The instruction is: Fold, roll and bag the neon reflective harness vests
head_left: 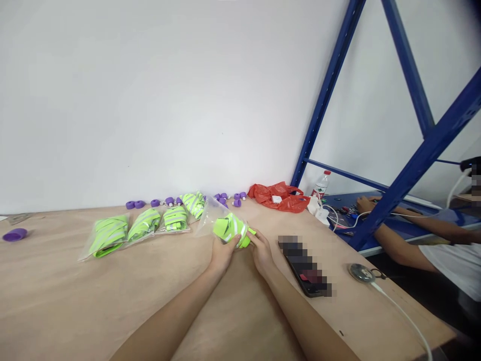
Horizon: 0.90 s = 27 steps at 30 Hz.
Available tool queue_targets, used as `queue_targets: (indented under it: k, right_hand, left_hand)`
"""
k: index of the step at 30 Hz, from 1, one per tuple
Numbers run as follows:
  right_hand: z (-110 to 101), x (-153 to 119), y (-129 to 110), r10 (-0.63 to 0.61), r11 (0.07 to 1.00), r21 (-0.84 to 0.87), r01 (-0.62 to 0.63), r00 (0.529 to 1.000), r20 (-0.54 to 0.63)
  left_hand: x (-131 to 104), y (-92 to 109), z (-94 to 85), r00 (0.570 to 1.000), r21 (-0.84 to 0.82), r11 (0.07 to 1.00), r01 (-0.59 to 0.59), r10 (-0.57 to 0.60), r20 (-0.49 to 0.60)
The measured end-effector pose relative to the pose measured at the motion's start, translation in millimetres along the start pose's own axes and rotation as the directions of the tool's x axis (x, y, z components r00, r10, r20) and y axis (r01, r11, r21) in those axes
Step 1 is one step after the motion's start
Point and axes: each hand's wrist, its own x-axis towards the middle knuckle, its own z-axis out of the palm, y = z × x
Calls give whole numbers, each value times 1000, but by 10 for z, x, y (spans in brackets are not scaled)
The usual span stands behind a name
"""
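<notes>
A yellow-green bundle with silvery stripes (pixel 232 227) is between my two hands, partly inside a clear plastic bag (pixel 206 218) that spreads to its left. My left hand (pixel 224 251) is closed on the bundle's lower left side, its thumb across the front. At the right end, the fingers of my right hand (pixel 261 246) press on the bundle. Several similar bundles lie to the left: a bagged one (pixel 109 233) farthest left, another (pixel 145 224) beside it, a third (pixel 175 219), and one (pixel 194 204) near the wall.
Purple round pieces (pixel 139 204) line the wall; a purple cup (pixel 15 234) lies far left. A red plastic bag (pixel 280 195), bottle (pixel 320 185), phone (pixel 300 265) and cabled round device (pixel 361 273) are right. Beyond the blue frame (pixel 424 160), another person's arms (pixel 398 245) reach over a blue surface.
</notes>
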Motion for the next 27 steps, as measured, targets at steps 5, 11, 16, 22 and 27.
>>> queue_targets:
  k: [5,11,16,22,27]
  right_hand:
    - [16,-41,-60,55,998,-5,-55,992,111]
    - [-1,-41,58,41,998,43,-44,996,78]
    - [46,-75,117,36,998,52,-40,998,60]
    - [56,-84,51,80,997,12,-82,989,126]
    - [43,-78,104,67,998,7,-68,993,96]
  left_hand:
    - [113,33,-113,997,104,991,-79,79,5]
    - [69,20,-119,991,218,974,-68,40,128]
    - [43,31,-116,982,256,965,-54,5,187]
    - [116,23,-181,982,204,977,-54,15,189]
    - [99,10,-183,981,217,975,-49,6,194]
